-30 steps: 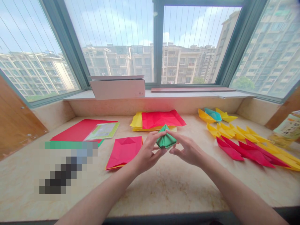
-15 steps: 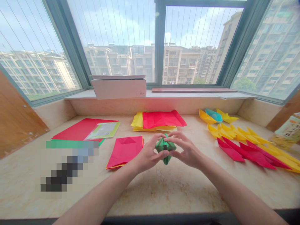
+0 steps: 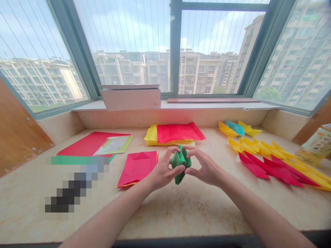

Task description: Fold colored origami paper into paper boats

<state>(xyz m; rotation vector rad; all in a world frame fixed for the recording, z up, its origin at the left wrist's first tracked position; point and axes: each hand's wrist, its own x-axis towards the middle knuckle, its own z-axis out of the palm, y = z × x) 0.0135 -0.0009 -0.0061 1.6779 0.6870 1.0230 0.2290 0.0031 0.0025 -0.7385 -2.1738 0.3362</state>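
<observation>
A green folded paper piece [image 3: 181, 160], with points at its top and bottom, is held up over the counter between both hands. My left hand [image 3: 165, 167] is closed on its left side, thumb across the front and fingers bent over the top. From the right, my right hand [image 3: 203, 165] pinches it too, the fingertips at its upper right and the thumb at its lower right edge. The finger pads behind the paper are hidden. Just left of my left hand lies a stack of red and yellow paper [image 3: 138, 167] with creases.
Red and yellow creased sheets [image 3: 178, 132] lie at the back. Folded paper boats stand on the right: yellow ones [image 3: 254, 146], red ones [image 3: 271, 168] and a blue one [image 3: 235, 127]. Flat red paper [image 3: 85, 143] and a packet [image 3: 113, 144] lie left. A white box [image 3: 130, 98] sits on the sill.
The green paper has turned between my hands; its top point leans left and its right side has opened into separate flaps. Both hands stay in nearly the same place.
</observation>
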